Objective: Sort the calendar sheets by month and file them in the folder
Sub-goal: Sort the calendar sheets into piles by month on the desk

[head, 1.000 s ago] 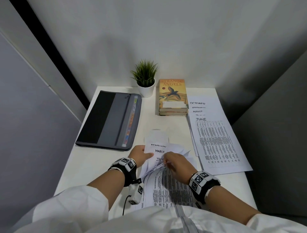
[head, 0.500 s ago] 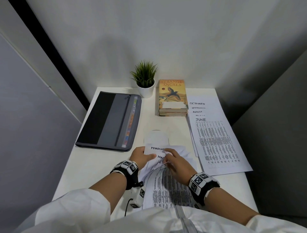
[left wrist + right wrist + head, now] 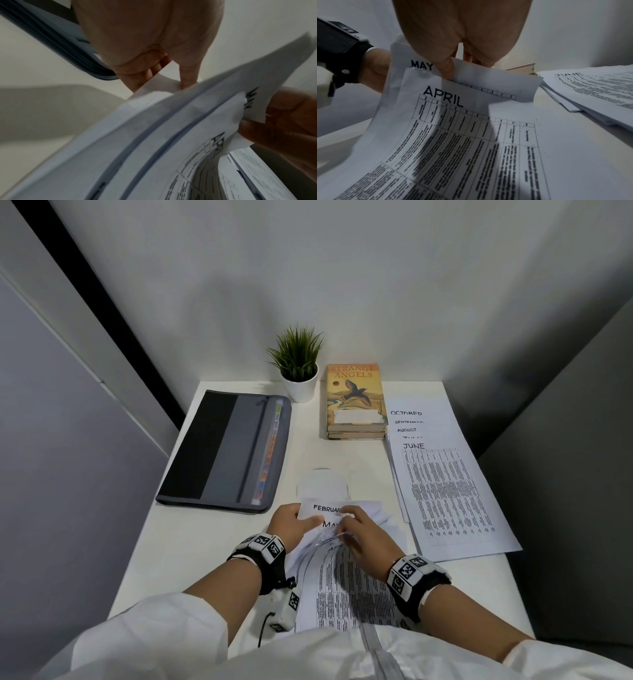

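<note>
Left hand: the left hand (image 3: 293, 523) grips the left edge of a fanned bundle of calendar sheets (image 3: 337, 577), thumb on top, fingers (image 3: 147, 73) curled beneath.
Right hand: the right hand (image 3: 364, 537) pinches the May sheet (image 3: 488, 79) near its top, thumb pressed on the paper just right of the heading.
April sheet: the April sheet (image 3: 471, 135) lies under the right wrist, bowed upward toward the May sheet.
February sheet: the February sheet (image 3: 322, 507) shows just beyond both hands' fingertips.
Sorted pile: the sorted pile (image 3: 445, 491), June on top, lies flat to the right of the right hand.
Folder: the folder (image 3: 226, 450) lies closed, beyond and to the left of the left hand.
Books: the books (image 3: 354, 402) sit well beyond the right hand.
</note>
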